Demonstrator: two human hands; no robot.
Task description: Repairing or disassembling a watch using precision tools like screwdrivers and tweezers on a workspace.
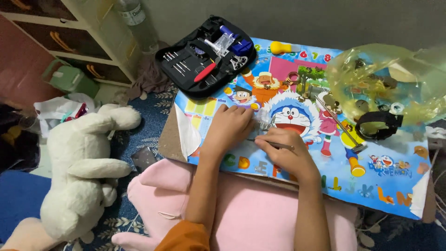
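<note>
My left hand [231, 127] lies palm down on a small low table with a colourful cartoon-print top [395, 176], its fingertips pressing a small metal part [264, 124]. My right hand [284, 151] sits just beside it and pinches a thin metal tool [278, 145], whose tip points at that part. The part is mostly hidden between the two hands.
An open black tool case [204, 58] with small tools lies at the table's far left. A small hammer [341, 126], a black watch strap [378, 124] and a yellow plastic bag [385, 79] of parts lie right. A white plush toy [86, 162] and pink cushion [251, 209] sit near.
</note>
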